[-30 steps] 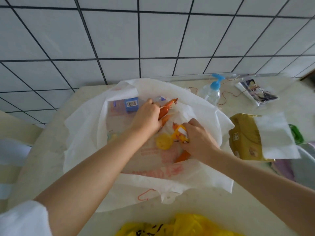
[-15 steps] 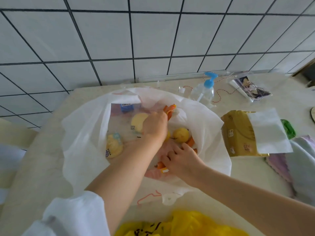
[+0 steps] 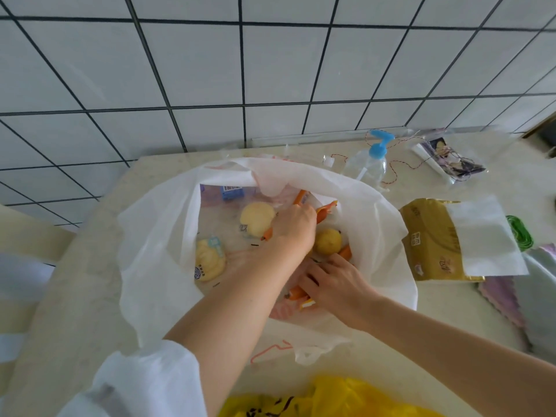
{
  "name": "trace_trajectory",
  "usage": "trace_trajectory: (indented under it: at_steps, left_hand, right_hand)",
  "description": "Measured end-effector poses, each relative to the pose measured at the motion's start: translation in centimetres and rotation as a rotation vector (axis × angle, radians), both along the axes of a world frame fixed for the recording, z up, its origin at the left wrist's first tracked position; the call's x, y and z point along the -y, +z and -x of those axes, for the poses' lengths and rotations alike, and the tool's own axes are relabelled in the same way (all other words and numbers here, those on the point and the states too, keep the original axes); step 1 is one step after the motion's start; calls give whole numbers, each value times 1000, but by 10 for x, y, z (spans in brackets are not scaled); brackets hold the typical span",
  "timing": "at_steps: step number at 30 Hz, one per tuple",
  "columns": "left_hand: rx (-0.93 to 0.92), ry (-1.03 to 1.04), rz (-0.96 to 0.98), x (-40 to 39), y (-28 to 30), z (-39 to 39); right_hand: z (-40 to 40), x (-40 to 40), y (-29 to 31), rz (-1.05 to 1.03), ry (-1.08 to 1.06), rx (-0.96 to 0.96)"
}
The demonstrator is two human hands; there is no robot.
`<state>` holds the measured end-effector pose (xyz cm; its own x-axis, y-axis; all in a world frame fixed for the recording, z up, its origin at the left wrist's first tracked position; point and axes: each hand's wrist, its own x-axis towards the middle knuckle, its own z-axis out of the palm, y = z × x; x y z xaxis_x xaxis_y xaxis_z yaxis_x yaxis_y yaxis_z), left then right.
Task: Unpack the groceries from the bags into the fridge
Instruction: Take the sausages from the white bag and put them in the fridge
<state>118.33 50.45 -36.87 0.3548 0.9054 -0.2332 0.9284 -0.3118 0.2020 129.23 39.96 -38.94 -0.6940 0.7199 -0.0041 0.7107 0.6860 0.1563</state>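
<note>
With both hands deep in the white bag [image 3: 156, 236] at frame centre, left hand [image 3: 296, 228] curled around carrots [image 3: 323, 213], right hand [image 3: 334, 284] pinching more, loose lemon [image 3: 328, 241] may roll away, or bag could slide on the tabletop [image 3: 75, 296].

White bag [image 3: 370, 212] is showing faint pink print and a pink outline mark near its front edge. Inside: orange carrots [image 3: 298, 293], a yellow lemon [image 3: 326, 240], a pale yellow round fruit [image 3: 257, 219], a pale yellow wrapped bun [image 3: 210, 261] with a light blue tag, a blue box [image 3: 232, 192] with a white barcode label. Worktop [image 3: 69, 296] is reading as beige, lightly mottled. Wall tiles [image 3: 192, 61] white with dark grout. Pump bottle [image 3: 368, 164] clear with a blue top. Tissue pack [image 3: 427, 236] gold, white sheet sticking out. Second bag [image 3: 331, 398] yellow with black print. String [image 3: 397, 170] red-and-white. Sleeve [image 3: 144, 383] white.
</note>
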Motion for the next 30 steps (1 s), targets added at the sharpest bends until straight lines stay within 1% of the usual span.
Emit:
trace_trajectory:
  at_steps: [2,4,6,8,12,15,18,21,23,26,30]
  left_hand:
    - [10,19,53,-5,-3,-7]
    - [41,52,64,-8,-7,-10]
    - [71,123,27,-6,-13,-11]
    - [22,187,-16,0,-16,-12]
    - [-78,232,-36,9,-22,-19]
    - [-100,224,-50,11,-24,-14]
    - [-103,199,0,12,-24,-4]
    - [-55,203,102,15,-17,10]
    - [-32,217,112,21,-10,21]
    - [37,206,0,38,1,39]
    - [237,215,-88,63,12,57]
  right_hand:
    - [-3,-1,-3,8,13,10]
    - [-5,-2,-7,-11,21,13]
    - [-6,-6,-10,-62,10,-30]
    - [-5,-10,-12,-99,-10,-90]
    - [-4,-12,-13,-85,-11,-39]
    - [-4,-8,-11,-11,-67,6]
    - [-2,-7,-14,52,-149,70]
    - [0,-5,-15,59,-169,111]
    - [1,-3,-9,29,-148,98]
    - [-1,-1,2,-30,-125,37]
    - [-9,4,6,-15,-123,4]
